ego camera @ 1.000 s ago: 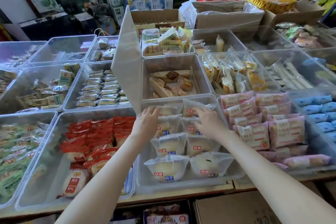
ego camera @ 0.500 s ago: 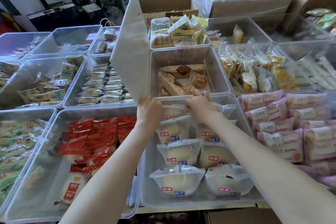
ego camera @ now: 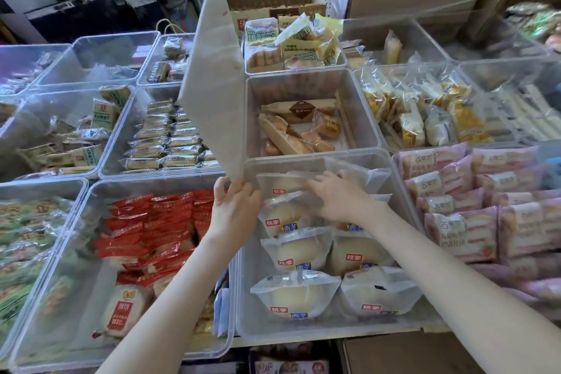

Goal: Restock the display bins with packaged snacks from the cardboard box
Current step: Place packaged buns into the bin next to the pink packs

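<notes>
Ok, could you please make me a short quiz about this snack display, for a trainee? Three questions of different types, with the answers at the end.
1. True or false: the left hand pinches the lower corner of the white panel.
2. The right hand rests on packets in which bin?
A) the bin of red packets
B) the bin of white bun packets
C) the bin of green packets
3. Fill in: the stacked packets in the bin just right of the bun bin are ___ in colour.

Key: 1 true; 2 B; 3 pink.
</notes>
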